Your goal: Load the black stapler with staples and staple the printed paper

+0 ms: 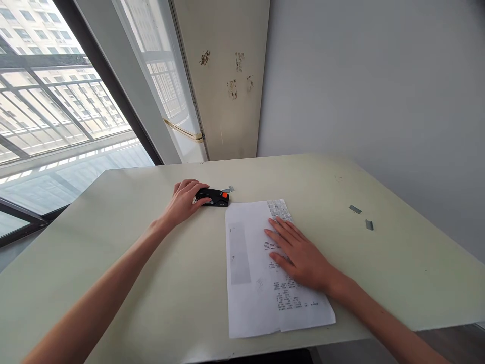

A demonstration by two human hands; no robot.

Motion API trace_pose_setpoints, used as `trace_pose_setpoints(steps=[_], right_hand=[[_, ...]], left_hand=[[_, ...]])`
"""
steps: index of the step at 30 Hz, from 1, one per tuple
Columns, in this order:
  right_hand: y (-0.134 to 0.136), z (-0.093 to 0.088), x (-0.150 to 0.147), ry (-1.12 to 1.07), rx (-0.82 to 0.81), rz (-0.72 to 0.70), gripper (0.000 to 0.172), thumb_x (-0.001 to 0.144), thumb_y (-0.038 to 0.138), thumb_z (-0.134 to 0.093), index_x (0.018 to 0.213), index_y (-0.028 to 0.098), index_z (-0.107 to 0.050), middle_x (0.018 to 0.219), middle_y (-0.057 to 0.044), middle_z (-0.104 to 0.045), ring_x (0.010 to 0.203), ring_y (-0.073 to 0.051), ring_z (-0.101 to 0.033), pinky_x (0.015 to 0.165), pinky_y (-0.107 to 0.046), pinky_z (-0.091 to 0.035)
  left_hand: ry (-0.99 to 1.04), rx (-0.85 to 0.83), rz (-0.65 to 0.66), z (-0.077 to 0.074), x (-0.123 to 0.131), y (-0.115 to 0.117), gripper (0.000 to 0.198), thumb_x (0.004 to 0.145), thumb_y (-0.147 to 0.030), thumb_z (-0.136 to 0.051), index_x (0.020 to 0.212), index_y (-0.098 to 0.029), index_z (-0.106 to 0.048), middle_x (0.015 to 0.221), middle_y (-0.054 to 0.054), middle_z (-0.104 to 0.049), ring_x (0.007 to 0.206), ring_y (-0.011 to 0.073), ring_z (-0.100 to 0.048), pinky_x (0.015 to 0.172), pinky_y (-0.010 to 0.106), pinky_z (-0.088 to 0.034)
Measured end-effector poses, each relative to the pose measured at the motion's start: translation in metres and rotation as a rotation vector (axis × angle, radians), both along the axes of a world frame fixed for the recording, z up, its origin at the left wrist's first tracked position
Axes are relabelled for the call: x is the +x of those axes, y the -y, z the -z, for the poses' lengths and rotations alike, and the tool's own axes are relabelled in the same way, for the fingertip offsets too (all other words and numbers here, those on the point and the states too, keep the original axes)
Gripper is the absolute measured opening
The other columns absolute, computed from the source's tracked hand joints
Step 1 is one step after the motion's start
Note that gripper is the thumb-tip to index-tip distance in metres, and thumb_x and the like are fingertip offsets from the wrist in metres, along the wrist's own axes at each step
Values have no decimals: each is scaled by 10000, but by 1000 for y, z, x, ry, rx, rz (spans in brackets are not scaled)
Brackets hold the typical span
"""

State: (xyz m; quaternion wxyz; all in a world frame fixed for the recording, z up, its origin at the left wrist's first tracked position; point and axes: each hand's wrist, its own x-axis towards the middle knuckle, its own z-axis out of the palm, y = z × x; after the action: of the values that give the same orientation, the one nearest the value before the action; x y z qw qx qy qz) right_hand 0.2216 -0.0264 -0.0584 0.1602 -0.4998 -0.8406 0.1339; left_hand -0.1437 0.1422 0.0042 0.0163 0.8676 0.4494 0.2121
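Observation:
A black stapler (214,197) with an orange-red patch lies on the table, just beyond the top left corner of the paper. My left hand (186,197) grips its left end, thumb on the near side and fingers over the far side. White printed paper (253,308) lies on the table in front of me, with text and a small grid on its right part and a grey block on its left. Resting flat on its right half is my right hand (297,250), fingers stretched out and slightly spread, covering some of the print.
The pale table (170,303) has its near edge just below the paper. Small grey tape pieces (355,209) stick to its right side, and another tape scrap (231,188) is behind the stapler. A grey wall (371,76) rises beyond; a window (56,86) is at left.

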Motion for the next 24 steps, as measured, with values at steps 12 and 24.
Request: trace_pose_setpoints(steps=[12,24], right_hand=[[14,-10,-135,-130,125,-123,556,1089,456,-476,1543,140,-528,1719,-172,-368,1632,-346,-245,1310,-574,-323],[-54,-45,-63,-440,372,56,382,1037,300,-573,1410,219,-566,1350,-140,-701,1253,-302,-661,1068,-501,-541]], left_hand=[[130,-137,-32,-20,13,-4,438,970,-627,-615,1172,-245,-687,1158,56,-753,917,241,-689,810,361,-500],[176,-142,151,-47,82,73,272,984,-480,-682,1137,-256,-700,1045,23,-759,903,209,-706,824,354,-551]])
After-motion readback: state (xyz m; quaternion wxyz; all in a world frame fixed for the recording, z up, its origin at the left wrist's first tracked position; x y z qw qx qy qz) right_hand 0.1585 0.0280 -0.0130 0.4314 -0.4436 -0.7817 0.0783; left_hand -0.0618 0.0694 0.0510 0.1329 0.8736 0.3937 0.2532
